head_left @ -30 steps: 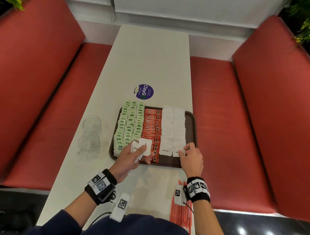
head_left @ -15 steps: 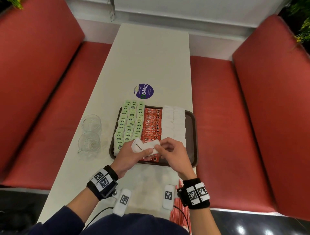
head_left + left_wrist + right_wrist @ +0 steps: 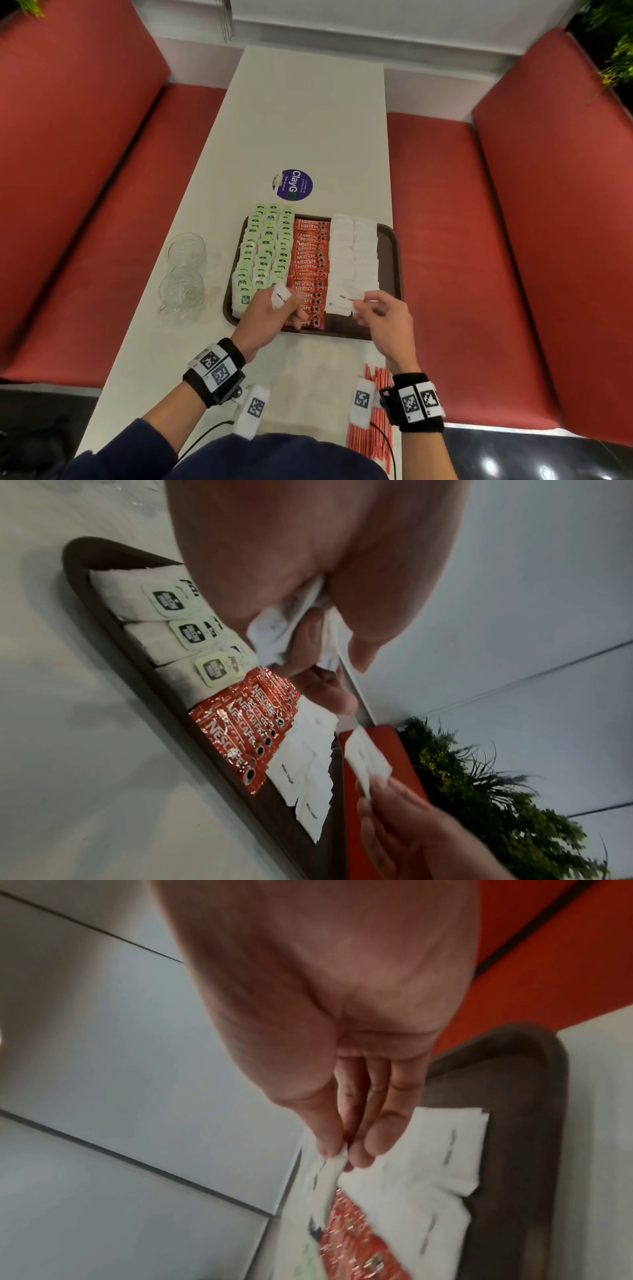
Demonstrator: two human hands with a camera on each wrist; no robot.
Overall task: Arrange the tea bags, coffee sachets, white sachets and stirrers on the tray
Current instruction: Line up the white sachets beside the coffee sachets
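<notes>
A single white sachet [image 3: 368, 761] is pinched by the right hand [image 3: 387, 320] above the tray's [image 3: 388, 240] near right corner – probably to extend the white rows – while spare sachets [image 3: 281, 296] are kept bunched in the curled left hand [image 3: 265, 317]

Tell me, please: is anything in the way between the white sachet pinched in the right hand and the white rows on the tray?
Nothing visible is. The right hand pinches one white sachet just above the near end of the white rows on the tray; the left hand holds its own sachets off to the side.
</notes>
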